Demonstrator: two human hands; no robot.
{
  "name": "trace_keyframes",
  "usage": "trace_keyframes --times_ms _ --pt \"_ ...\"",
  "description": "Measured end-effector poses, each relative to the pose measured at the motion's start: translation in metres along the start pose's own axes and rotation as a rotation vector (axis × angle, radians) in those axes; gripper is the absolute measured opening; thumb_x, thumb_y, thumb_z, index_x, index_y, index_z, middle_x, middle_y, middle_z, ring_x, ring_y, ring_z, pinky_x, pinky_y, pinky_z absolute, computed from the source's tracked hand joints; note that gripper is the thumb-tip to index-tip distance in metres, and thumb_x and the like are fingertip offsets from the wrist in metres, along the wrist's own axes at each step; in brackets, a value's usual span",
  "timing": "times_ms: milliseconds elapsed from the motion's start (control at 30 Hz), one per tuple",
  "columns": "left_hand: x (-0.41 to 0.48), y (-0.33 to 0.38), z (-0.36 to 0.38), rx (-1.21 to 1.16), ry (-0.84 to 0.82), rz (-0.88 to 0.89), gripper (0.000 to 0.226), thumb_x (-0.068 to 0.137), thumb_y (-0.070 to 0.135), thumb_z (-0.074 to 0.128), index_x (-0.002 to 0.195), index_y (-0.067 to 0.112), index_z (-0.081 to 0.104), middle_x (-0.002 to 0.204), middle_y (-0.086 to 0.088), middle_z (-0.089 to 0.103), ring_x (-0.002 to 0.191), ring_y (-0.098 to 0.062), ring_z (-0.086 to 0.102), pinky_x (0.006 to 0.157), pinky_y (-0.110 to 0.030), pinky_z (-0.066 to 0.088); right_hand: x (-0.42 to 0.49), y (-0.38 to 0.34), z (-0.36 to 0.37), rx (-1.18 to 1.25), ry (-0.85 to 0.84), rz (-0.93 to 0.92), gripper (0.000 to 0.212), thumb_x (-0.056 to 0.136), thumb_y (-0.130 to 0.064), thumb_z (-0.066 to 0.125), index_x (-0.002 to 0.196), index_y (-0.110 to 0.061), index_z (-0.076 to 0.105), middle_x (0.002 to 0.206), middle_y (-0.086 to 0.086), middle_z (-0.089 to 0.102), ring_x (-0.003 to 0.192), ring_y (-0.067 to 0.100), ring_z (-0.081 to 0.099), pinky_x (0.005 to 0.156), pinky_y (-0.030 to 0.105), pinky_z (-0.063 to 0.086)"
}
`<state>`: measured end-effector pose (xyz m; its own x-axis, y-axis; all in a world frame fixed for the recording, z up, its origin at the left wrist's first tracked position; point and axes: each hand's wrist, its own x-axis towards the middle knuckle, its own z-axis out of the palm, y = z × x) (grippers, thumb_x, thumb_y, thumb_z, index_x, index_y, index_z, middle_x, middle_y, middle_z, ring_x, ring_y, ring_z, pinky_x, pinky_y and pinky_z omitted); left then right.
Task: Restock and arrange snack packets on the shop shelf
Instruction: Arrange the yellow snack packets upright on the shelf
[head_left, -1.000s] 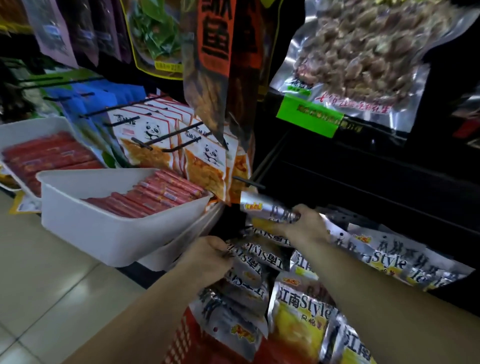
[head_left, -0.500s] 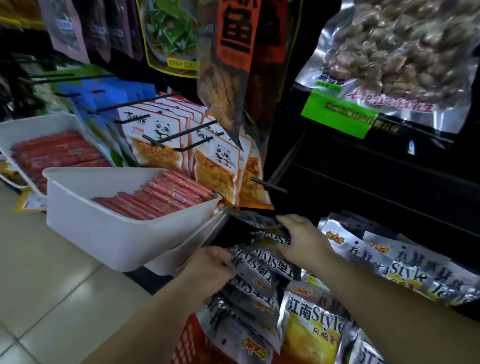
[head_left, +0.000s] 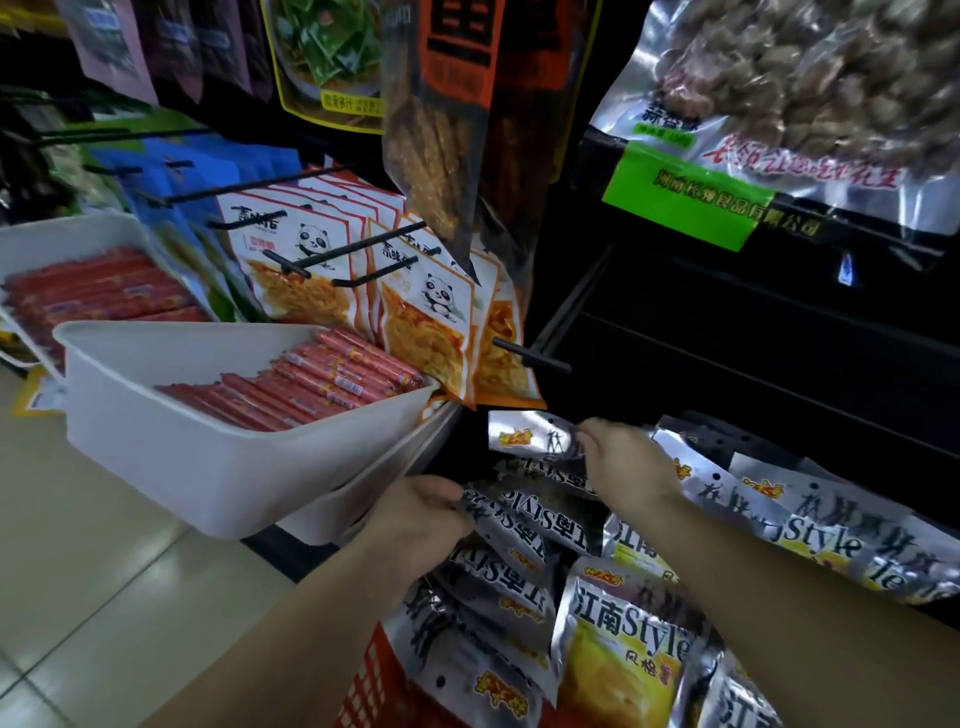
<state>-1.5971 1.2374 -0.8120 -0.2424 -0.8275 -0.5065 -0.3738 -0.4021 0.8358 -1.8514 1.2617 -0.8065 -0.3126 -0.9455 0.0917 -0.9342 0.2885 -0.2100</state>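
Pinches a silver packet (head_left: 530, 439) in the right hand (head_left: 626, 462), just left of its fingertips, and grips a fanned stack (head_left: 511, 525) in the left hand (head_left: 421, 514), to its right, over a red basket (head_left: 371, 675).

Fingertips of the left hand (head_left: 415, 517) are hidden under the stack of silver packets (head_left: 519, 525) it grips. Fingers of the right hand (head_left: 626, 460) are concealed behind the top packet (head_left: 530, 436) it pinches. The red basket (head_left: 371, 683) is mostly covered by packets and cut off by the bottom edge. The peanut bag (head_left: 810, 78) is cut by the top and right edges; print on its green label (head_left: 685, 195) is blurred, unreadable. The orange hanging bag (head_left: 452, 104) runs out of frame at the top. The far white tray (head_left: 62, 236) is cut by the left edge. Contents of the dark shelf bay (head_left: 753, 374) cannot be made out.
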Motion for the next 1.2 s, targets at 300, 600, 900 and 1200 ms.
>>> trace_keyframes --times_ms 300,600,900,1200 --pt "-0.015 0.012 0.001 -0.070 -0.086 0.024 0.044 0.092 0.009 0.075 0.134 0.021 0.065 0.127 0.003 0.067 0.115 -0.015 0.061 0.086 -0.018 0.044 -0.013 0.001 -0.011 -0.024 -0.327 -0.132 0.055 0.093 -0.065 0.057 0.136 -0.031 0.055 0.127 -0.009 0.056 0.113 0.017 0.058 0.087 0.033 0.050" --pt "-0.016 0.010 0.003 0.020 -0.080 -0.017 0.042 0.089 0.020 0.080 0.129 0.019 0.067 0.125 0.001 0.067 0.107 -0.013 0.061 0.091 -0.023 0.044 -0.015 -0.001 0.020 0.003 -0.255 -0.012 0.015 0.097 -0.024 0.065 0.102 -0.028 0.051 0.096 0.002 0.063 0.086 0.025 0.064 0.066 0.031 0.045" --pt "-0.027 0.021 0.005 0.166 -0.179 0.029 0.062 0.093 0.017 0.077 0.149 0.026 0.053 0.122 0.004 0.061 0.096 -0.001 0.059 0.073 -0.005 0.041 -0.023 -0.002 0.009 0.107 -0.445 -0.021 0.035 0.101 -0.029 0.065 0.133 -0.023 0.051 0.109 0.005 0.059 0.098 0.024 0.060 0.074 0.032 0.045" --pt "-0.023 0.030 0.021 0.318 -0.246 0.043 0.026 0.095 0.008 0.067 0.098 0.033 0.062 0.091 0.016 0.065 0.088 -0.002 0.064 0.080 -0.015 0.053 -0.048 -0.018 -0.005 0.219 -0.408 -0.165 0.024 0.096 -0.036 0.067 0.118 -0.031 0.057 0.114 -0.009 0.059 0.103 0.014 0.060 0.088 0.036 0.053"
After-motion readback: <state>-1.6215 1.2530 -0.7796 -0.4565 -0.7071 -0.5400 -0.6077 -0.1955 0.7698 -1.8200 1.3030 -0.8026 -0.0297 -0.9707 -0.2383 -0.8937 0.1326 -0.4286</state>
